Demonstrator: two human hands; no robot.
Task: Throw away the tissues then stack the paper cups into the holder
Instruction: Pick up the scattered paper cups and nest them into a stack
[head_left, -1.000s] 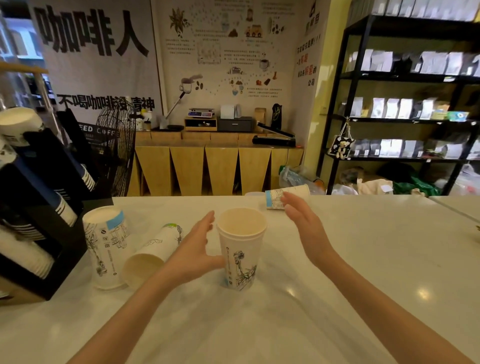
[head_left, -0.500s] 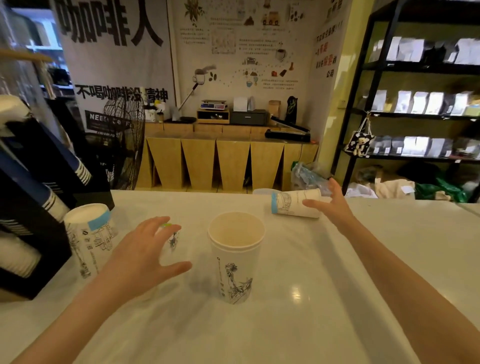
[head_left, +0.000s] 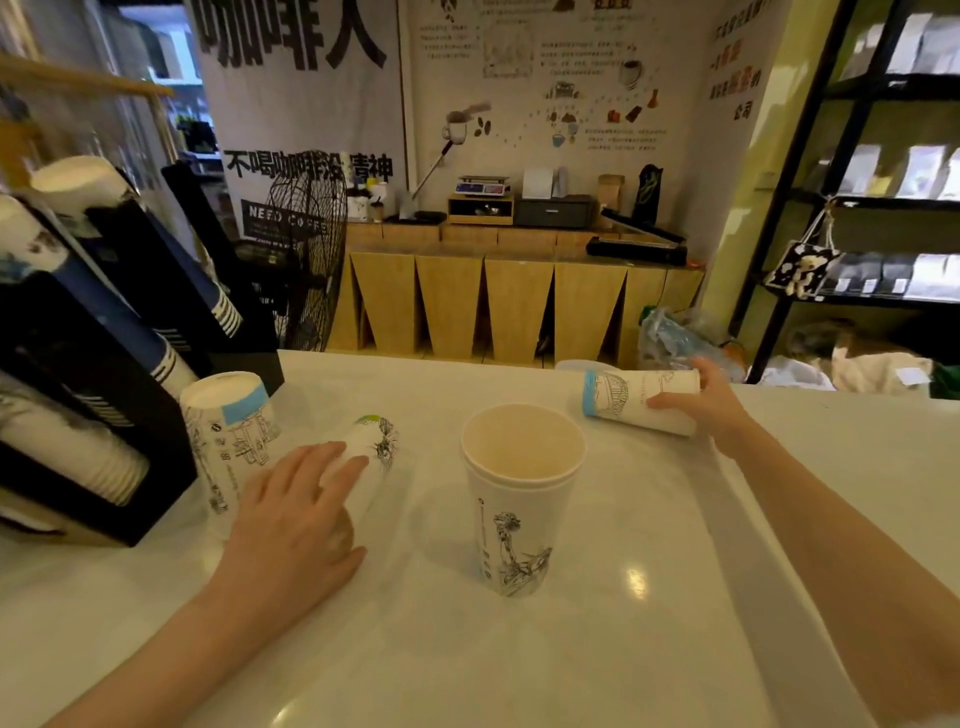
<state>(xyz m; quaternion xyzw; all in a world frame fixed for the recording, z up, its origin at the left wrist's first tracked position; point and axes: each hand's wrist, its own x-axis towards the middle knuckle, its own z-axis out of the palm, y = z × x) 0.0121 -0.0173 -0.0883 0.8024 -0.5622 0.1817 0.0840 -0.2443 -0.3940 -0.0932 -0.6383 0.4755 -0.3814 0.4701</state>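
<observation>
Since a moment ago both my hands have left the middle cup and spread apart, each landing on a lying cup. At far left the holder (head_left: 93, 364) stands on the tabletop (head_left: 519, 665), its angled slots full of stacks; beside it an upturned cup (head_left: 228, 431) waits; my left hand (head_left: 296, 519) lies over the fallen cup (head_left: 371, 447), fingers curled loosely on its side, that grip not yet closed; the upright cups (head_left: 519, 493), nested, stand in the middle to receive more; my right hand (head_left: 701, 402) pinches the far cup (head_left: 639, 400) between thumb and fingers near its rim, ready to lift; no tissues show.
</observation>
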